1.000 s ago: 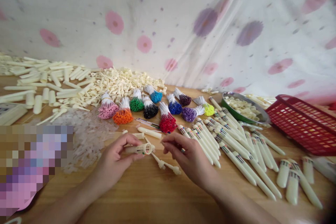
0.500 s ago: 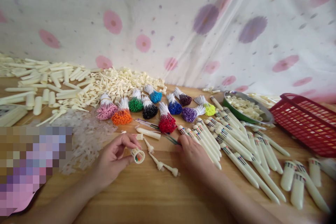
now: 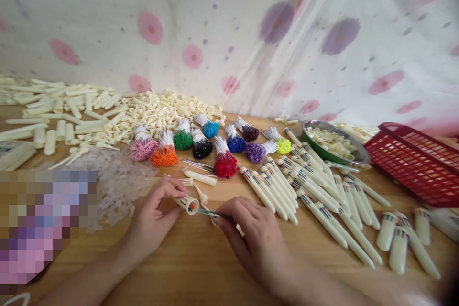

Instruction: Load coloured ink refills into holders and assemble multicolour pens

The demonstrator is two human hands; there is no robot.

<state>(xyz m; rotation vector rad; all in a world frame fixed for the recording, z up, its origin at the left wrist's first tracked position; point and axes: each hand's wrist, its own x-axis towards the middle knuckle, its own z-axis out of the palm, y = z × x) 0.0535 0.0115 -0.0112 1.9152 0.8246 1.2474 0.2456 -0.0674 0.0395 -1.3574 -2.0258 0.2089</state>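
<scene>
"Cream, slotted, short plastic tube (image 3: 188, 205): position?" asks the first observer.

"Between the hands, at the fingertips of the left hand (image 3: 155, 213)," the second answers. "Left thumb and fingers are clamped on its sides; the open mouth is uncovered. The grip probably sits back from the rim to leave that opening free."

"Orientation?"

"Tipped, mouth towards the right hand (image 3: 255, 232). Judged reason: it gives a straight line between mouth and right fingers. Orange and green show inside."

"Right hand?"

"Pinched on thin, straight, greenish sticks (image 3: 207, 212); exact count cannot be told. Their ends point at the mouth. Whether they touch the rim: cannot tell. Holding them away from those ends probably keeps the fingertips out of the way. The hands are apart, bridged only by the work."

"Surroundings?"

"Just beyond the hands, a red-tipped, white-stemmed bundle (image 3: 225, 162) lies with others of different colours, seemingly grouped so each colour is easy to pick out. To the right of the right hand, long, cream, tapered plastic barrels (image 3: 332, 224) lie roughly parallel, probably for tidiness. Beyond the left hand, a translucent plastic heap (image 3: 114, 184) lies loose, apparently unsorted."
</scene>
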